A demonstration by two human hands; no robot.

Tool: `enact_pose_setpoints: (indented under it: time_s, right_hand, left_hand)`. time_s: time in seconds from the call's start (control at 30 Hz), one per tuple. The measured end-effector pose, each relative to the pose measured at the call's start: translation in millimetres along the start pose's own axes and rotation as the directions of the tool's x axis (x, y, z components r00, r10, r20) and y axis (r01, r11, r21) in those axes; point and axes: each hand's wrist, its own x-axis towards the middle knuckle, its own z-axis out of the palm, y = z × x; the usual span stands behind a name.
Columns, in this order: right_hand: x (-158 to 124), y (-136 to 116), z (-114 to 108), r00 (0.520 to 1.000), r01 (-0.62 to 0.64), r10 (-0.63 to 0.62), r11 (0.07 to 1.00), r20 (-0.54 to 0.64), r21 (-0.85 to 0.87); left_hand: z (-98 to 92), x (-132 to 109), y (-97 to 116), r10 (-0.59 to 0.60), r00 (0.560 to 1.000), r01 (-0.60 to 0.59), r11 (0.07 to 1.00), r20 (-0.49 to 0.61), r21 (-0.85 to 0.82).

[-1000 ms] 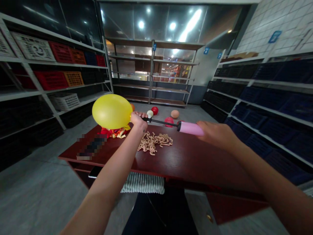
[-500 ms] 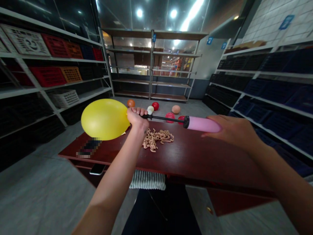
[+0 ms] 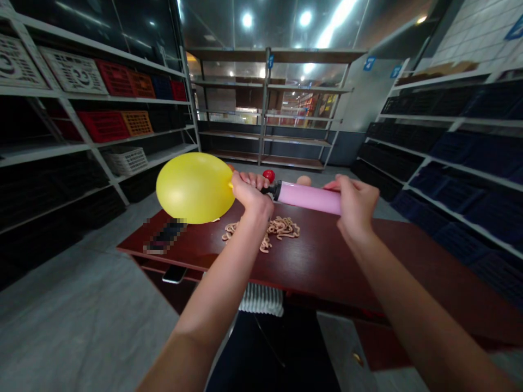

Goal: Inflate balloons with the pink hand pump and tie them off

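Note:
A yellow balloon (image 3: 195, 188), swollen and rounded, extends to the left from my left hand (image 3: 251, 190). My left fingers are closed around its neck and the black end of a balloon pump (image 3: 308, 197). The pump lies nearly level above the table, its pink barrel pointing right. Around the barrel's far right end my right hand (image 3: 357, 206) is wrapped. The black rod is almost wholly inside the barrel. How the balloon's neck sits on the pump is hidden by my left hand. Below on the table lies a pile of beige, twisted strands (image 3: 281, 228), partly behind my left forearm.
The dark red table (image 3: 318, 256) spans the front. A blurred-out dark item (image 3: 165, 237) lies at its left, above a phone (image 3: 174, 274) on a ledge. Beyond the table are a red balloon (image 3: 268, 176) and a peach balloon (image 3: 303, 180). Shelves with crates (image 3: 104, 126) line the sides.
My right hand has moved left, pushing the pink barrel over the black rod toward my left hand. The view has shifted, so the balloon and table appear farther right.

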Motion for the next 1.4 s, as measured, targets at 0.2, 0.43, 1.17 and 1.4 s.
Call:
enact_pose_setpoints:
  time_s: [0.2, 0.43, 1.17, 1.4]
  right_hand:
    - [-20, -9, 26, 0.955, -0.229, 0.290, 0.855, -0.063, 0.466]
    - [-27, 23, 32, 0.942, -0.316, 0.336, 0.888, 0.000, 0.335]
    - [13, 68, -58, 0.932, -0.173, 0.174, 0.984, -0.317, 0.030]
    - [15, 71, -60, 0.902, -0.204, 0.199, 0.979, -0.383, 0.028]
  left_hand:
    - [5.0, 13, 8, 0.025, 1.000, -0.025, 1.000, -0.010, 0.001]
    - [-5.0, 23, 2, 0.060, 0.997, -0.060, 0.998, -0.049, 0.007]
    - [-23.5, 33, 7, -0.002, 1.000, 0.007, 0.990, -0.030, 0.140]
    - [-13.3, 22, 0, 0.068, 0.997, -0.072, 0.989, 0.032, 0.133]
